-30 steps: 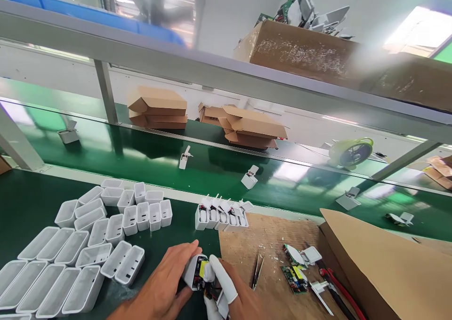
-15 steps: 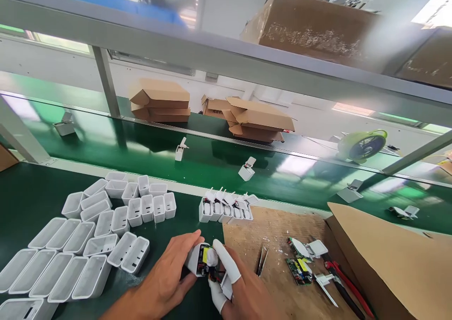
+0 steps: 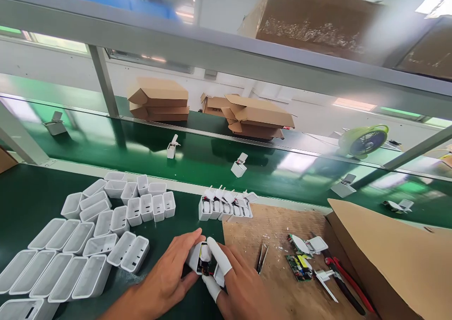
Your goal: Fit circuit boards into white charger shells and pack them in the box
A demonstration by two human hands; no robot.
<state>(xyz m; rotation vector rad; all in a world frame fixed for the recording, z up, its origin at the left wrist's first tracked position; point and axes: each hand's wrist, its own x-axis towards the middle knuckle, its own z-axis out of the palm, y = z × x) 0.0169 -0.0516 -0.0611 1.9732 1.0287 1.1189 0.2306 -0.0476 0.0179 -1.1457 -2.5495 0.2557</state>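
My left hand [image 3: 162,270] is wrapped round a white plastic charger housing [image 3: 192,259], its open end turned to the right. My right hand [image 3: 243,282], with white finger cots on thumb and forefinger, grips a circuit board assembly [image 3: 204,263] at the housing's mouth. Part of the board is inside the housing; a white cap piece [image 3: 219,276] hangs at its outer end under my right fingers. Just beyond my hands stands a row of filled housings [image 3: 226,209] with their caps sticking up. My fingers hide the far edges of the board.
Many empty white housings [image 3: 81,237] stand on the green mat at left. On a cardboard sheet [image 3: 275,235] lie tweezers [image 3: 262,258], loose circuit boards [image 3: 299,267] and red-black pliers [image 3: 349,282]. A cardboard box [image 3: 391,259] stands at right. Behind runs a green conveyor [image 3: 197,169] carrying several units.
The board has gone deeper into the housing, and my right hand has shifted left toward my left hand. On the conveyor, the units have moved left.
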